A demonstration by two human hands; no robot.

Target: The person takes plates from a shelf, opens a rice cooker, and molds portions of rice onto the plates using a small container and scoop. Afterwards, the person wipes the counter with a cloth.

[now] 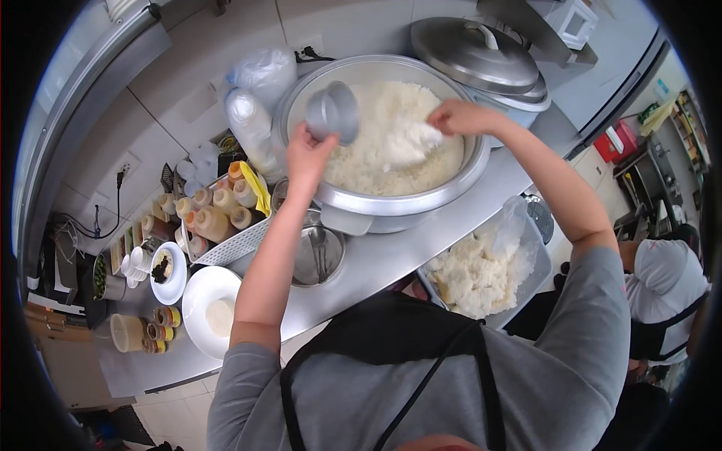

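Note:
My left hand [308,154] grips a small grey metal bowl [332,113], tilted above the left side of a big round pot [353,200]. White cooked rice [361,165] fills much of that pot. Over the rice on the right, my right hand [456,119] is closed around what looks like a white rice paddle [414,143], blurred and hard to separate from the rice around it. A large white plate [197,301] with a round mound of rice [219,317] stands on the counter left of my left forearm.
A tub of rice [481,274] is below the counter edge at right. A metal pan with spoons [317,259], a basket of sauce bottles [218,210] and a smaller plate [168,272] stand left. A lid [474,52] lies behind. A co-worker [665,293] is far right.

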